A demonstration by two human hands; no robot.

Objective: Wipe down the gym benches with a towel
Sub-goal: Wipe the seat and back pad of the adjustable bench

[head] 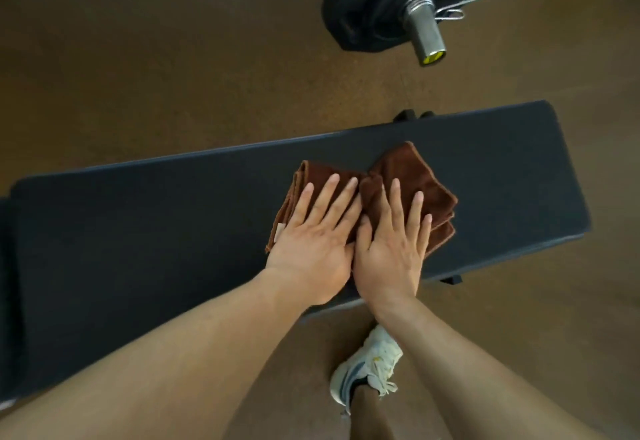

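Both hands, left hand [313,238] and right hand [391,245], lay flat and open, gripping nothing, pressing the folded brown towel [408,176] onto the worktop [156,217] right of centre; best approach, I judged: even pressure, long overlapping strokes end to end.

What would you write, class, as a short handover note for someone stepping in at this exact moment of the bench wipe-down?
Left hand: flat, fingers spread, pressing the folded brown cloth towel.
Right hand: flat beside it, thumbs touching, also on the towel.
Towel lies on the long black padded bench, toward its right end.
Black weight plate on a steel barbell rests on the floor beyond.
Done: towel placed, both hands pressing on it. How much is wiped cannot be told.
Left: probably sweep along the pad, then other benches.
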